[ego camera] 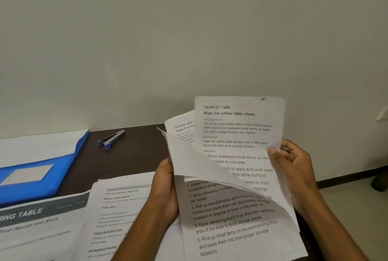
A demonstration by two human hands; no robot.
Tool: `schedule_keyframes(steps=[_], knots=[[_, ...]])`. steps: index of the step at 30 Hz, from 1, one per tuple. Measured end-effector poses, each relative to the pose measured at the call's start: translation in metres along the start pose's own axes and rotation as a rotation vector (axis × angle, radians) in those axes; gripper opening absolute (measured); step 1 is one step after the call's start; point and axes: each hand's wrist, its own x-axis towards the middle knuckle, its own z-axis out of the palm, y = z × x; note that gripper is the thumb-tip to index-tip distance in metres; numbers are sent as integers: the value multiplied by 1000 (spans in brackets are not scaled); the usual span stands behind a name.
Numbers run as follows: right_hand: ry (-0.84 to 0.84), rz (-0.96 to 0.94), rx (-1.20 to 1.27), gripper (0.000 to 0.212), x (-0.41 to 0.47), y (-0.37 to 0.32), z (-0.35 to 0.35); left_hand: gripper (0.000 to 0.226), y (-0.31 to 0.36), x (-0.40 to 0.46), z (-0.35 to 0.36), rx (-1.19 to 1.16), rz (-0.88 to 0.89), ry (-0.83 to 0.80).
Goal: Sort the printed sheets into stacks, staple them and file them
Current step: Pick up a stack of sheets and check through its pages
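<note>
I hold a bundle of printed sheets [237,214] upright over the dark table [138,155]. My left hand [165,189] grips the bundle's left edge. My right hand [294,168] pinches the right edge of the raised sheet headed "Wipe the coffee table clean" [237,126], thumb on its front. One sheet between them curls forward and down. More printed sheets [119,214] lie flat on the table at lower left. A grey and blue stapler [111,139] lies near the table's back edge. A blue file folder [39,174] lies at far left.
A plain wall stands right behind the table. White paper [39,145] sticks out from under the folder's far side. At right the table ends and a light floor with a dark skirting board [346,178] shows.
</note>
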Motion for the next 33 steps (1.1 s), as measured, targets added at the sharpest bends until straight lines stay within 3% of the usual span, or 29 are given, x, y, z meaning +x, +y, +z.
schedule_keyframes(steps=[2,5,7,10,13,17,21,25,29,33], knots=[[176,-41,17,6,6,2,-8,30,1,2,-1,-9,12,29],[658,-57,-31,4,20,10,-35,47,1,4,-3,-26,20,75],[899,29,13,17,25,23,-60,48,1,4,-5,-4,20,62],[1094,99,26,33,32,44,-91,44,1,3,-5,-7,27,51],[1141,87,33,31,34,46,-99,30,4,0,-1,-15,12,55],[895,86,-39,14,28,31,-82,61,5,-7,8,-17,76,67],[441,113,-8,14,19,8,-56,49,5,-9,9,-14,75,60],[61,104,30,14,11,-10,-33,57,5,-15,16,0,38,2],[-92,107,52,22,2,-13,-15,32,6,-14,17,70,47,31],[-137,123,31,24,-3,-19,-8,25,7,-11,14,91,47,21]])
